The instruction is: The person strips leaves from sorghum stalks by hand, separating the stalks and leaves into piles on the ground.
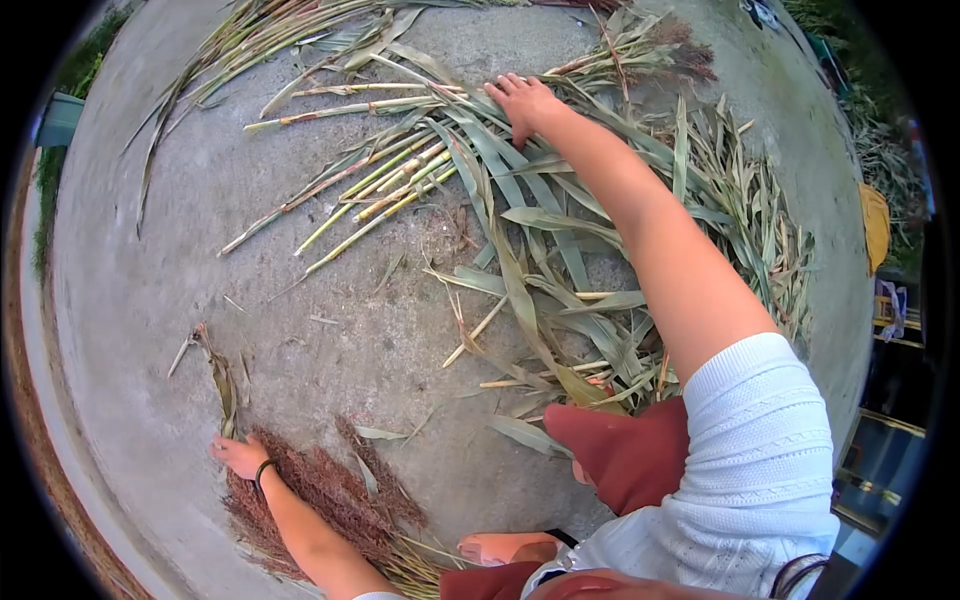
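My left hand [240,457] is at the lower left, closed around the leafy part of a sorghum stalk [224,390], though the fingers show only in part. Beside and beneath it lies a heap of reddish-brown sorghum seed heads [325,490], with thin stems running toward my feet. At the upper middle, my right hand [525,105] reaches out with fingers spread, resting on a pile of green leafy sorghum stalks [500,160]. Their cut ends [375,195] point left on the concrete. I cannot tell what lies under the right palm.
More stalks [260,45] lie along the top, and a leafy mass [750,210] spreads on the right. Loose leaf scraps dot the concrete floor [310,360]. My sandalled foot [510,548] is at the bottom. A yellow object [874,228] and shelving stand at the right edge.
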`<state>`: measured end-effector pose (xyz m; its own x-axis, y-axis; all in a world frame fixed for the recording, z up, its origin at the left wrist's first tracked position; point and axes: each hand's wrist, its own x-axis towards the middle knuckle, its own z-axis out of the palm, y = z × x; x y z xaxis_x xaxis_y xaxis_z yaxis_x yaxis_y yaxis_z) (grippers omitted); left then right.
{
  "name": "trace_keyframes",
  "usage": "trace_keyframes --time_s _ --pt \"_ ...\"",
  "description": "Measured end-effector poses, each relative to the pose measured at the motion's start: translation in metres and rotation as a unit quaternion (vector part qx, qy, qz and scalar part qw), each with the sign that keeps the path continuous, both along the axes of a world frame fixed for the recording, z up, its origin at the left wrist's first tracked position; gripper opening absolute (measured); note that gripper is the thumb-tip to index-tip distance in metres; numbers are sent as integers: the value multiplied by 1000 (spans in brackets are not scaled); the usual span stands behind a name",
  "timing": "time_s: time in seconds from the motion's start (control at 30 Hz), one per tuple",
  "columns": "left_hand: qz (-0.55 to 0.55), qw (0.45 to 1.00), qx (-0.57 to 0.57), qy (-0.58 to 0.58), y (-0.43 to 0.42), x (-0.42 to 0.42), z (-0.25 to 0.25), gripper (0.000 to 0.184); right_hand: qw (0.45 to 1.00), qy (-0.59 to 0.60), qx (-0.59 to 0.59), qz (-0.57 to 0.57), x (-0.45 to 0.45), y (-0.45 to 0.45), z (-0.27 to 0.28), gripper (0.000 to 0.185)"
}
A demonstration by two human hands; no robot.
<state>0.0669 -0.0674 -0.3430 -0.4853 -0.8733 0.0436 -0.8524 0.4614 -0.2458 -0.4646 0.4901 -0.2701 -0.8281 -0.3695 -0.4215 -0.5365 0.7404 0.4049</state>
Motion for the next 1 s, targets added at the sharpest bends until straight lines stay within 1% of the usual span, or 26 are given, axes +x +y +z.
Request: trace_keyframes --time_s 0.07,0.1,0.13,0.2,0.23,0.27,0.3,0.33,0.4,0.43,0.53,0.57,0.63,0.67,0.7,0.73,0.77,0.8,0.83,0.87,0.9,0.97,1.0 --pt "4 1000 16 16 -6 -4 5 98 997 19 -58 48 -6 4 -14 117" --pt "8 999 23 25 -10 -2 0 98 994 15 -90 56 -6 5 -16 109" --pt "21 996 78 28 -21 5 -16 100 994 7 -93 49 -7 4 -18 100" --pt "39 982 185 28 -27 -2 -22 104 995 -4 -89 36 -1 1 -14 96" --pt "178 906 378 71 -32 -4 -20 105 994 14 -97 50 3 1 -13 90" --pt "6 978 207 24 -69 40 -91 93 992 30 -106 62 8 4 -16 84" --pt "6 977 207 -50 -40 19 -63 78 990 44 -115 74 12 6 -17 79" --pt "5 971 205 -125 -7 -2 -33 65 988 44 -117 89 15 8 -18 68" --pt "-47 975 155 -152 6 1 -53 38 985 43 -122 117 26 8 -13 47" --pt "-90 979 115 -145 37 -17 -22 22 982 53 -131 127 34 8 -21 43" --pt "-182 983 -1 7 68 -30 1 19 971 100 -160 150 48 12 -30 34" --pt "-183 981 3 63 76 -34 14 22 965 117 -179 150 55 11 -26 33" --pt "-153 980 52 117 95 -40 40 25 954 152 -216 140 57 7 -25 28" --pt "-132 978 71 145 107 -42 59 27 963 128 -209 112 57 3 -19 26" --pt "-148 973 73 159 134 -50 96 29 969 105 -205 86 57 -4 -6 24" --pt "-190 962 132 142 151 -48 118 29 974 82 -200 61 56 -13 9 23" --pt "-232 945 192 125 168 -45 138 29 965 104 -229 75 54 -22 21 22" --pt "-269 919 274 85 192 -43 159 28 955 125 -255 89 55 -30 34 21" --pt "-340 886 314 30 213 -32 163 26 943 144 -280 104 56 -39 48 21" --pt "-374 848 376 -4 241 -28 175 25 918 175 -318 160 56 -51 64 21" --pt "-435 807 401 9 266 -16 165 24 888 205 -354 212 59 -66 80 20" --pt "-478 744 464 42 323 -12 164 22 829 259 -383 314 74 -105 117 17" --pt "-499 725 471 60 348 -8 156 22 831 237 -388 321 89 -125 129 20"
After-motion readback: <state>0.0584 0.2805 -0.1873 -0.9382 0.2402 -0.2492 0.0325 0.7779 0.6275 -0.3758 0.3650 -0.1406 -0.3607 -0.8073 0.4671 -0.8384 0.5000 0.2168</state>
